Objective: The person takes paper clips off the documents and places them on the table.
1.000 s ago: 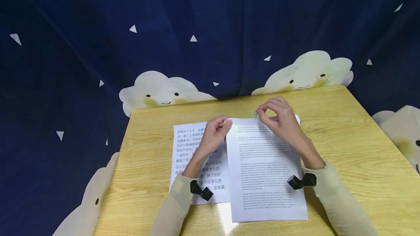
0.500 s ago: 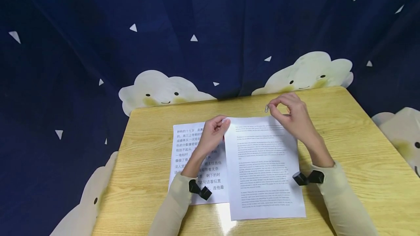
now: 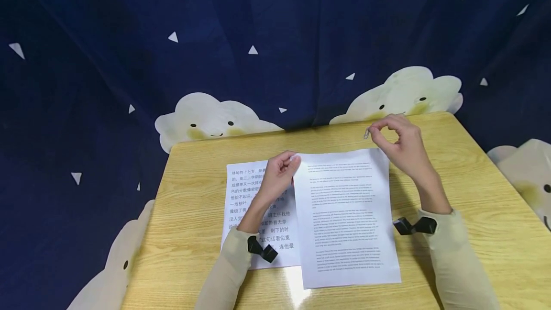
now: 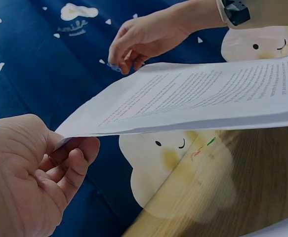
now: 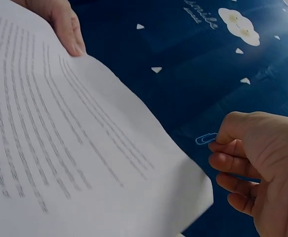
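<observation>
With thumb and fingers, my left hand [image 3: 277, 176] pinches the top left corner of some printed paper [image 3: 344, 219], holding it raised over the table. The paper bends a little, its small print facing up in the left wrist view. My right hand [image 3: 407, 151] pinches a small blue paper clip [image 5: 205, 138] between thumb and forefinger, one looped end sticking out. In the head view the paper clip is just beyond the paper's top edge, near the top right corner. The right wrist view shows a gap between paper clip and paper edge.
Another sheet [image 3: 241, 219] with large printed characters lies on the wooden table [image 3: 185, 204], partly under the left arm and the raised paper. Small green and red pieces [image 4: 211, 141] lie on the table below the paper. A dark blue curtain [image 3: 275, 37] hangs behind.
My right hand has moved right and slightly away with the paper clip, from the middle of the paper's top edge to its right corner. My left hand stays almost in place.
</observation>
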A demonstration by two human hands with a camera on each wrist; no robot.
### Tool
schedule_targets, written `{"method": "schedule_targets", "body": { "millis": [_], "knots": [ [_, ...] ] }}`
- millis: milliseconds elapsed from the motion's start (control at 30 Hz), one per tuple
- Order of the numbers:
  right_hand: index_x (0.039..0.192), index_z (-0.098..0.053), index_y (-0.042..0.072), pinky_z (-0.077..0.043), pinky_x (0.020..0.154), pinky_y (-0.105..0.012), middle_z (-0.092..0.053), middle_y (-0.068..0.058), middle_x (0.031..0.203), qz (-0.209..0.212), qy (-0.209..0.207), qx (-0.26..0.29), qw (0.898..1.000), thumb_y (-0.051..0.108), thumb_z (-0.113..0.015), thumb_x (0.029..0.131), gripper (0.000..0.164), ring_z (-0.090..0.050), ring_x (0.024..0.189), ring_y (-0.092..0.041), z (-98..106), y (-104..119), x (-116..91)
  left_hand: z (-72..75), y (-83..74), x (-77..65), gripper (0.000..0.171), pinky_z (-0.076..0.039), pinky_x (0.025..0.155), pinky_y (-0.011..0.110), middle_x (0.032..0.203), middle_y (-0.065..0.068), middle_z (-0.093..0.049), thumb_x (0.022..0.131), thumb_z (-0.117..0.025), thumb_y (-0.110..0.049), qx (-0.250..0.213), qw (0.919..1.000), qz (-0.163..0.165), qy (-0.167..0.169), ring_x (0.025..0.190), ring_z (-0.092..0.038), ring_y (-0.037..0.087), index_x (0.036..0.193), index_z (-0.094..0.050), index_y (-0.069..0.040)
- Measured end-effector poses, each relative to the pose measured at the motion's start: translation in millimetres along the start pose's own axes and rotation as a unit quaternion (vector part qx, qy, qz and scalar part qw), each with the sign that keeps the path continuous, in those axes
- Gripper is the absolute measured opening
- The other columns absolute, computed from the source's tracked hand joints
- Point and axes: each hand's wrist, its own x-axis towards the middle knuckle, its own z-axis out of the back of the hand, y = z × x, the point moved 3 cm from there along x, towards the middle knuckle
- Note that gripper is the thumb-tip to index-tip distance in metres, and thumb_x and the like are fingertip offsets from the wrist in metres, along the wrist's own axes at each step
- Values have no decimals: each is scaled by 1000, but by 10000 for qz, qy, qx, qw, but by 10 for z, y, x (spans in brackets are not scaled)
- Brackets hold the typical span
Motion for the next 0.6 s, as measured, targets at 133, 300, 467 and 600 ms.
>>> {"method": "schedule_targets", "body": {
  "millis": [133, 300, 467, 600],
  "knots": [
    [88, -70, 4, -34, 81, -23, -67, -3, 86, -174, 41, -83, 9998, 3, -66, 89, 5, -50, 87, -8, 47, -99, -8, 2, 4, -1, 23, -41, 46, 35, 73, 26, -61, 102, -50, -11, -64, 10000, 12, 7, 57, -45, 54, 111, -63, 5],
    [92, -68, 3, -35, 81, -27, -64, -6, 90, -420, 126, -178, 9989, 7, -62, 94, 8, -50, 90, -2, 84, -236, -26, 4, 4, 1, 23, -40, 47, 46, 73, 26, -60, 102, -50, -11, -57, 10000, -11, -3, 57, -45, 55, 110, -63, 6],
    [95, -67, 2, -36, 78, -29, -61, -2, 91, -556, 203, -236, 9980, 11, -59, 97, 12, -49, 87, -3, 104, -356, -40, 2, 5, 0, 22, -42, 45, 31, 72, 25, -60, 102, -50, -10, -23, 10000, -9, -12, 56, -45, 53, 110, -63, 5],
    [96, -65, 3, -36, 76, -28, -59, 0, 92, -657, 317, -295, 9969, 13, -57, 98, 12, -48, 86, -5, 114, -451, -58, 0, 1, -2, 22, -41, 45, 26, 72, 25, -60, 102, -50, -10, 9, 10000, 9, -18, 54, -45, 49, 111, -64, 5]
  ]
}}
